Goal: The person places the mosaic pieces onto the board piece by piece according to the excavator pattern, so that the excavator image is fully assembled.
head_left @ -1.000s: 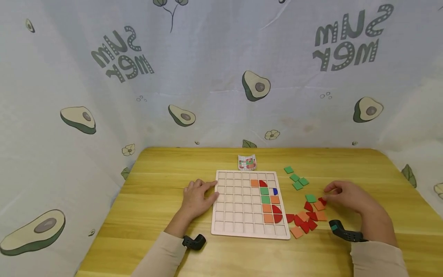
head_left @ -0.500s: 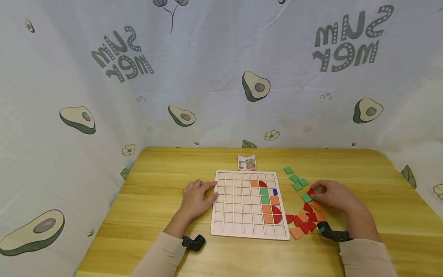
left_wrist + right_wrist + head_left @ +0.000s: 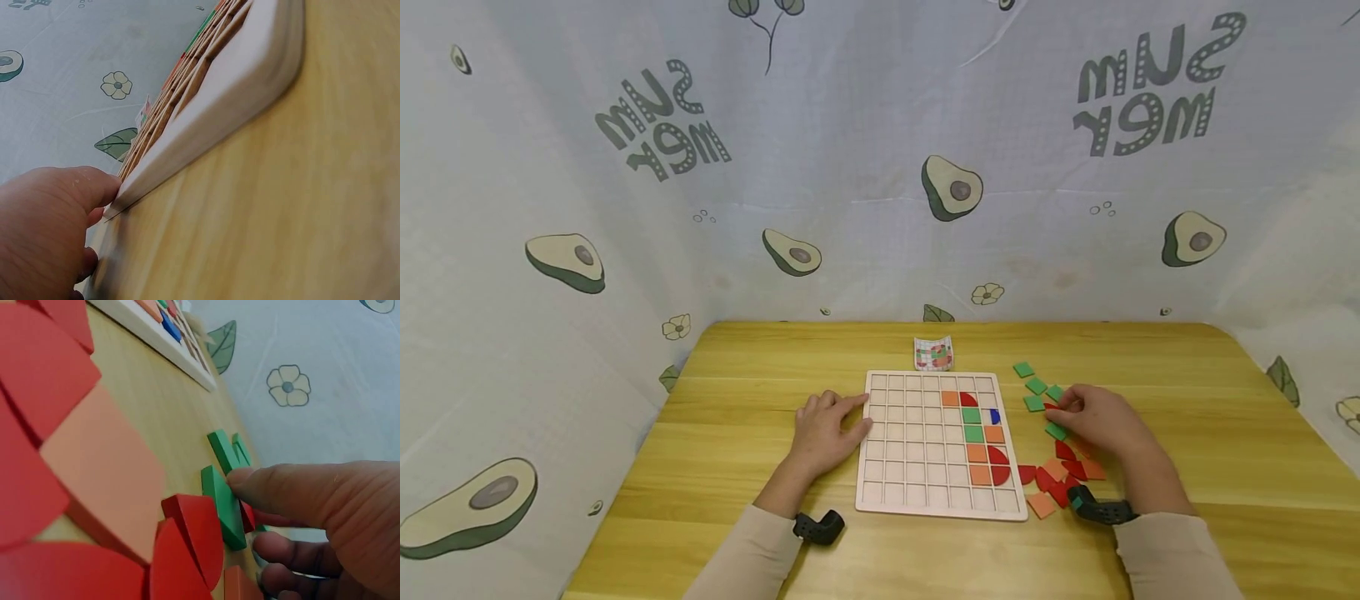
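A pale gridded board [image 3: 925, 508] lies on the table with orange, red, green and blue pieces in its right-hand cells. My left hand [image 3: 823, 432] touches the board's left edge with thumb and fingertips; in the left wrist view the thumb [image 3: 94, 187] meets the board's rim [image 3: 187, 140]. My right hand [image 3: 1101, 421] pinches a red piece [image 3: 1051, 407] above the table, beside several green squares [image 3: 1034, 403]. In the right wrist view, that red piece [image 3: 247, 517] shows partly behind a green one [image 3: 223, 509], under my right hand [image 3: 337, 512].
A small printed pattern card [image 3: 933, 354] stands behind the board. Loose red quarter pieces [image 3: 1027, 474] and orange squares [image 3: 1042, 505] lie right of the board, some overlapping. A patterned cloth [image 3: 850, 167] hangs behind the wooden table [image 3: 760, 358].
My right hand has moved left with the red piece, from beside the orange squares past the nearer green square towards the green group. My left hand stays at the board's edge.
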Motion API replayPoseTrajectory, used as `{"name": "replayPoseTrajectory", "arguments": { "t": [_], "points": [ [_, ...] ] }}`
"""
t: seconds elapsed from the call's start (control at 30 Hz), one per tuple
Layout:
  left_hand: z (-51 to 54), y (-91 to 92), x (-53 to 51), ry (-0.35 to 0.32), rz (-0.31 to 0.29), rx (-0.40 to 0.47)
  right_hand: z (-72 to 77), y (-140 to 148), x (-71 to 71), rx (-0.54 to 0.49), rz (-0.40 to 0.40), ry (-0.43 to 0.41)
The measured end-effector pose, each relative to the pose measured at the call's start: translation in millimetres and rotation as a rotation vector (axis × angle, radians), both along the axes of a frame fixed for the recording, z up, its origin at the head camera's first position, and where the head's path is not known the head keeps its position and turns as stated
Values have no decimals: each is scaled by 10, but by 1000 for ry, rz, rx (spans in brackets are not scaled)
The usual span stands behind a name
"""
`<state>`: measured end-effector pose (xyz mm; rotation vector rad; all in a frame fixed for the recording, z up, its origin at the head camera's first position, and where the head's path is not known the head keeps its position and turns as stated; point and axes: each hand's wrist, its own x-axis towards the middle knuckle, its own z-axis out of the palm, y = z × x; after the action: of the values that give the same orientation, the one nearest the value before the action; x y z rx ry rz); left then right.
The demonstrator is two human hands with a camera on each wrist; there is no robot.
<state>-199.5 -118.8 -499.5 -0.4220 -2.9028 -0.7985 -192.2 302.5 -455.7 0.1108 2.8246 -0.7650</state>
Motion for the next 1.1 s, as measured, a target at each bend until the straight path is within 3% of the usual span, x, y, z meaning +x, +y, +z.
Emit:
{"name": "replayPoseTrajectory", "arguments": {
  "t": [0.2, 0.43, 0.93, 1.1],
  "points": [
    [-5, -2, 6, 2, 0, -1, -1, -12, 7, -31, 73, 18],
    [7, -3, 14, 1, -3, 4, -7, 22, 7, -32, 23, -3],
    [18, -1, -2, -8, -1, 6, -42, -50, -35, -20, 77, 33],
    [11, -1, 3, -9, -3, 7, 18, -155, -13, -5, 98, 62]
  ]
}}
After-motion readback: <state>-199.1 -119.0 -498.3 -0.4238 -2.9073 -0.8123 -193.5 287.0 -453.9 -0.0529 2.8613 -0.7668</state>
